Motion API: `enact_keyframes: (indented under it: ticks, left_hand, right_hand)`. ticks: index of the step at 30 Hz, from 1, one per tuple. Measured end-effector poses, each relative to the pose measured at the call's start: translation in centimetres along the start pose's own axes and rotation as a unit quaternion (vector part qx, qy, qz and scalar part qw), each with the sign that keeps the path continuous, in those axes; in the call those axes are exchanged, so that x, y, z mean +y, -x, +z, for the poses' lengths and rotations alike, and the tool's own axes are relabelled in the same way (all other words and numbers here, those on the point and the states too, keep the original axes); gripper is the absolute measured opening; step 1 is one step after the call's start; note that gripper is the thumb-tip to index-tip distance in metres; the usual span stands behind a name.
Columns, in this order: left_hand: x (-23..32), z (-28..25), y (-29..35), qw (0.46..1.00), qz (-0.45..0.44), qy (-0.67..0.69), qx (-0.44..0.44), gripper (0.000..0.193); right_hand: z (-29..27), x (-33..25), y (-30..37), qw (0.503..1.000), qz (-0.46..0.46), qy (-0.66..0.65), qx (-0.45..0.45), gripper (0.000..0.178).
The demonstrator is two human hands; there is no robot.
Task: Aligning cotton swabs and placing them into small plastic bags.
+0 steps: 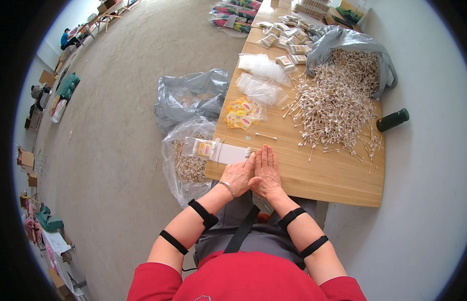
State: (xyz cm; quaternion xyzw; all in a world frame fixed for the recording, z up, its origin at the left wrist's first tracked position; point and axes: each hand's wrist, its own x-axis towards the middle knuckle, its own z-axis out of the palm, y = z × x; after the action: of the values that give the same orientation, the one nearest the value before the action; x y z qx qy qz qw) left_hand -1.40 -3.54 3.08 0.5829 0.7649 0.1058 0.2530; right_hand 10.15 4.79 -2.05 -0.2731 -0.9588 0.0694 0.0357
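Note:
Close together at the table's near edge, both my hands work on a small row of cotton swabs (250, 151). My left hand (237, 176) has its fingers closed against the swabs from the left, their tips meeting the other hand. Flat beside them lies my right hand (266, 173), fingers stretched out and side by side. My hands hide most of the row. A white strip (232, 154) runs left from the swabs to a clear packet of swabs (204, 149) with a yellow label. One loose swab (266, 136) lies just beyond my fingers.
A large heap of swabs (329, 108) spills from a grey bag (386, 62) on the table (339, 180). Yellow cards (239, 114), clear pouches (261, 89), filled packets (293, 37) and a dark green bottle (393, 120) lie around. Plastic bags (191, 100) stand left of the table.

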Motion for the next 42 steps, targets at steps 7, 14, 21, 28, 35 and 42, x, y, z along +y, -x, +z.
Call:
enact_keyframes:
  ticks: [7,14,21,28,35,42]
  left_hand:
    - [-0.3,0.3,-0.3,1.0,0.015,0.005,0.02,0.076]
    - [-0.5,0.8,-0.3,0.999,0.027,-0.003,0.029,0.075]
    - [-0.2,-0.1,-1.0,1.0,-0.008,0.013,-0.02,0.078]
    - [-0.5,0.2,-0.9,1.0,0.007,0.014,-0.003,0.076]
    - [-0.9,0.7,-0.8,0.998,0.036,0.04,0.038,0.069]
    - [-3.3,0.9,0.8,0.936,-0.08,0.305,0.158,0.051]
  right_hand:
    - [-0.3,0.0,0.1,0.999,0.003,-0.044,-0.002,0.093]
    - [0.3,0.1,0.0,1.0,0.005,-0.013,0.007,0.092]
    - [0.2,0.0,0.1,0.999,0.01,-0.05,0.014,0.091]
    - [0.1,0.0,0.1,0.999,0.007,-0.045,0.021,0.093]
    - [0.1,-0.1,0.1,0.998,0.01,-0.063,0.029,0.089]
    - [-0.6,-0.2,0.1,0.997,0.004,-0.068,0.025,0.115]
